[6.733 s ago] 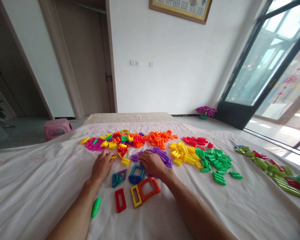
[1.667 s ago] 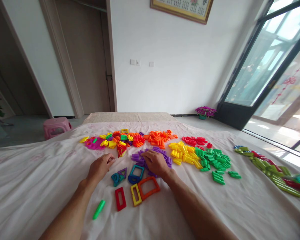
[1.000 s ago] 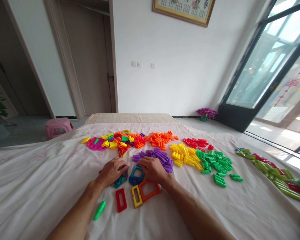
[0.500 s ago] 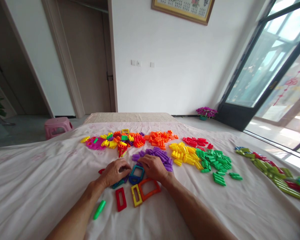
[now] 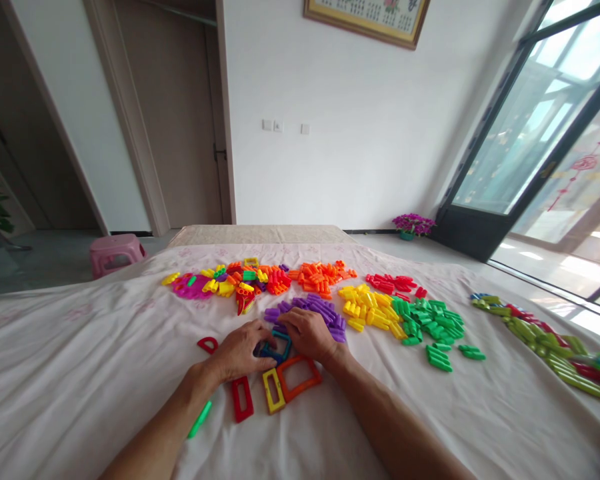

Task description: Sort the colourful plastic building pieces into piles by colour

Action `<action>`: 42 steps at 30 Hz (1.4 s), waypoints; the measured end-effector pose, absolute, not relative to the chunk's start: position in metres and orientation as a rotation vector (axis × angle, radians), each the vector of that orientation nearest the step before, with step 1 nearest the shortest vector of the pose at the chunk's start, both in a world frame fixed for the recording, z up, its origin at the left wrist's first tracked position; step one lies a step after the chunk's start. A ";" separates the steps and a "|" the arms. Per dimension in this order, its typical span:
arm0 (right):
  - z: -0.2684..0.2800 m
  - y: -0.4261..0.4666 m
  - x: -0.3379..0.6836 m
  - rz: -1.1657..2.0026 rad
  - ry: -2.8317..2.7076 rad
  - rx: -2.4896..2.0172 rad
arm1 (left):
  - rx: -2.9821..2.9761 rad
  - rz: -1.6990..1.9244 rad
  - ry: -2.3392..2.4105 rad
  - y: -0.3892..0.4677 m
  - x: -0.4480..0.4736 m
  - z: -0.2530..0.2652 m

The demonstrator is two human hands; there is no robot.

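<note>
My left hand (image 5: 245,350) is curled over the left side of a blue magnetic tile (image 5: 287,347), its thumb and fingers closed on it. My right hand (image 5: 307,333) grips the far right edge of the same open-framed tile, fingertips partly hidden. Close below lies an orange square tile (image 5: 314,380), touching a narrow yellow tile (image 5: 275,399). A red rectangular tile (image 5: 236,400) rests just below my left hand. Left of that hand is a small red curved tile (image 5: 207,343). A green plastic stick (image 5: 199,420) lies beside my left forearm.
Purple pieces (image 5: 330,310) are heaped behind my right hand, with orange (image 5: 320,277), yellow (image 5: 367,307), green (image 5: 430,320) and red pieces (image 5: 390,285) beyond. A mixed pile (image 5: 225,283) lies at the far left. Long coloured pieces (image 5: 540,340) line the right side of the cloth-covered surface.
My left hand has moved right, from beside the blue tile onto it, uncovering the small red curved tile. My right hand has stayed nearly in place.
</note>
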State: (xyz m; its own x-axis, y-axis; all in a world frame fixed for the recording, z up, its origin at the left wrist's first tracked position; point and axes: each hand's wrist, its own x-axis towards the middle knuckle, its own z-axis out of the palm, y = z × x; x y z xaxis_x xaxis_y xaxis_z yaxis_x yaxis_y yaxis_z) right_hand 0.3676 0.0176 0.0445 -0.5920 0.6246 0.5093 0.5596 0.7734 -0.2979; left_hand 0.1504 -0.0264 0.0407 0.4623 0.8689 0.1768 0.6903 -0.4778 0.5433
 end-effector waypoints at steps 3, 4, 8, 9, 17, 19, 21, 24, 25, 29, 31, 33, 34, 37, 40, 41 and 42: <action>0.043 0.019 0.368 0.124 -2.351 -0.866 | 2.333 0.540 1.316 -0.028 0.151 0.048; 0.042 0.019 0.368 0.118 -2.348 -0.861 | 2.329 0.499 1.319 -0.027 0.150 0.050; 0.040 0.020 0.368 0.097 -2.345 -0.835 | 2.272 0.303 1.235 -0.025 0.141 0.060; 0.040 0.020 0.368 0.096 -2.349 -0.832 | 2.245 0.271 1.203 -0.025 0.138 0.062; 0.042 0.020 0.368 0.094 -2.352 -0.831 | 2.023 0.343 1.241 -0.023 0.134 0.052; 0.041 0.020 0.368 0.100 -2.353 -0.834 | 1.973 0.435 1.276 -0.023 0.138 0.050; 0.041 0.020 0.369 0.109 -2.360 -0.837 | 1.990 0.478 1.269 -0.026 0.145 0.049; 0.039 0.021 0.369 0.115 -2.362 -0.845 | 2.096 0.469 1.267 -0.031 0.155 0.052; 0.038 0.021 0.369 0.116 -2.361 -0.845 | 2.141 0.467 1.272 -0.033 0.158 0.053; 0.035 0.023 0.369 0.113 -2.363 -0.836 | 2.297 0.484 1.270 -0.038 0.170 0.054; 0.034 0.024 0.369 0.108 -2.363 -0.833 | 2.335 0.482 1.258 -0.039 0.173 0.054; 0.034 0.024 0.369 0.101 -2.364 -0.830 | 2.353 0.470 1.255 -0.041 0.176 0.055; 0.034 0.023 0.369 0.097 -2.366 -0.830 | 2.361 0.465 1.256 -0.042 0.176 0.055; 0.036 0.023 0.369 0.088 -2.372 -0.834 | 2.392 0.445 1.241 -0.044 0.177 0.059; 0.037 0.022 0.369 0.084 -2.370 -0.834 | 2.414 0.392 1.169 -0.045 0.174 0.062; 0.037 0.022 0.369 0.084 -2.369 -0.833 | 2.412 0.377 1.146 -0.044 0.173 0.063; 0.037 0.022 0.368 0.085 -2.368 -0.833 | 2.406 0.366 1.124 -0.044 0.171 0.063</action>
